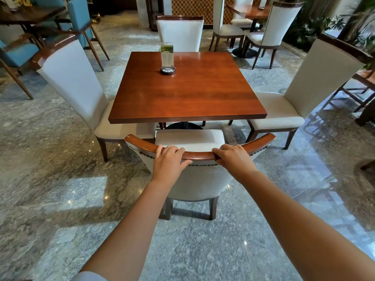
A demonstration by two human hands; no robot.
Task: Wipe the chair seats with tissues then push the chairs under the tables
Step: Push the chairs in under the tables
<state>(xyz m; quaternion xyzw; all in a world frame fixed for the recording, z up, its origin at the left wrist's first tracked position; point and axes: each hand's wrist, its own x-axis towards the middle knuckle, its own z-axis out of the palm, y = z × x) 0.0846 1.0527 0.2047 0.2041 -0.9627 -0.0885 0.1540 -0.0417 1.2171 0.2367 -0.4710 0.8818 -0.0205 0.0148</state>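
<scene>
Chair (194,159), the near one with the white seat and curved wooden top rail, stands on the marble floor (50,199) facing the wooden bench (188,88), its seat front just at the bench's near edge and not yet tucked beneath. No tissue shows in either hand, so the step in hand reads as the pushing one (wiping of this seat looks finished, though that is a judgement). The next move calls for a level, straight shove forward, keeping the seat centred between the side chairs so the legs clear the bench's dark pedestal base (182,125).

Both arms reach forward nearly straight. The left hand (169,159) lies over the rail, fingers curled across its top and thumb underneath. The right hand (233,157) grips the rail likewise, just right of centre.
</scene>
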